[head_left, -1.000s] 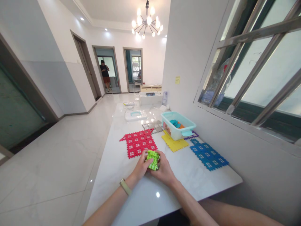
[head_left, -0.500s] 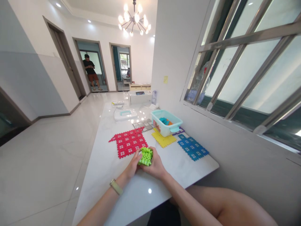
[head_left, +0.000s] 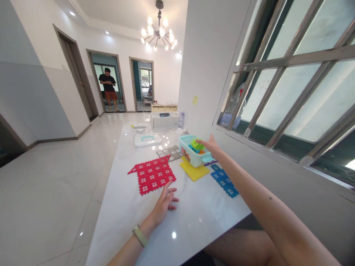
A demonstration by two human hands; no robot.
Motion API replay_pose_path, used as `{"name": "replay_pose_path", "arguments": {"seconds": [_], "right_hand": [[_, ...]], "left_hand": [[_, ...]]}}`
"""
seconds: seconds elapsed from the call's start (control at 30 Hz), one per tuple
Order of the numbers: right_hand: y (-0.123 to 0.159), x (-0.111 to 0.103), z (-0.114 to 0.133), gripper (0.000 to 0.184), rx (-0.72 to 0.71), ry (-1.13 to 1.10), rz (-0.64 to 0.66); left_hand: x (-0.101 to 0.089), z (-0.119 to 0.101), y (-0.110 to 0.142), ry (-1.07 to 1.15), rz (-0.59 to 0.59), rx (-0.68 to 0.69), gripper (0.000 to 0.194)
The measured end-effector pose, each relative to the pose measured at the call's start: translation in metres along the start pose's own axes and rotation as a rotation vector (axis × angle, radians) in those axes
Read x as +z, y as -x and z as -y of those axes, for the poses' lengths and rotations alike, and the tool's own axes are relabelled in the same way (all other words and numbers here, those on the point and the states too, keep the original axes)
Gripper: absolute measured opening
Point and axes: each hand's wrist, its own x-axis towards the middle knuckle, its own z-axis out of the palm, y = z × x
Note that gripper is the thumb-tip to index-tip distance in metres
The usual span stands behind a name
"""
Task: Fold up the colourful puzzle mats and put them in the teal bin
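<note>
right hand [head_left: 210, 144] open, fingers extended, holding nothing, just beside a lime-green interlocking plastic block [head_left: 197, 145], which lies in a translucent teal plastic bin [head_left: 185, 152] atop teal and orange pieces. left hand [head_left: 163, 204] open, fingers spread, also empty, above a white marble desk [head_left: 199, 210], near a red window-patterned plastic mat [head_left: 152, 175]. yellow square mat [head_left: 194, 170] and blue mat [head_left: 223, 181] lie just beside the bin.

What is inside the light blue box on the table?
The light blue box holds a green piece, teal pieces and orange pieces. The box bottom and anything under them are covered.
</note>
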Motion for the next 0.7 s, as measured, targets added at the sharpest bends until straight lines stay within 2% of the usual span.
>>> {"name": "replay_pose_path", "arguments": {"seconds": [0.07, 0.17, 0.23, 0.3, 0.37, 0.43, 0.53, 0.7], "right_hand": [[-0.011, -0.013, -0.013, 0.079, -0.015, 0.075, -0.016], [0.008, -0.041, -0.043, 0.057, -0.043, 0.197, 0.018], [0.036, -0.060, -0.069, 0.045, -0.032, 0.283, 0.081], [0.069, -0.074, -0.099, 0.042, -0.008, 0.361, 0.144], [0.102, -0.079, -0.124, 0.046, 0.011, 0.421, 0.210], [0.133, -0.076, -0.141, 0.057, 0.077, 0.612, 0.334], [0.172, -0.065, -0.145, 0.064, 0.115, 0.900, 0.469], [0.218, -0.058, -0.122, 0.063, 0.027, 1.019, 0.413]], "left_hand": [[0.001, 0.000, 0.001, -0.028, 0.006, 0.008, 0.075], [0.002, 0.000, 0.002, -0.070, 0.017, 0.022, 0.068], [0.002, 0.001, 0.002, -0.088, 0.018, 0.027, 0.064], [0.003, 0.003, 0.002, -0.103, 0.014, 0.032, 0.062], [0.004, 0.005, 0.000, -0.120, 0.009, 0.036, 0.061], [0.005, 0.007, -0.001, -0.129, 0.002, 0.042, 0.060], [0.007, 0.010, -0.001, -0.142, -0.015, 0.054, 0.061], [0.009, 0.011, -0.001, -0.193, -0.025, 0.051, 0.060]]}}
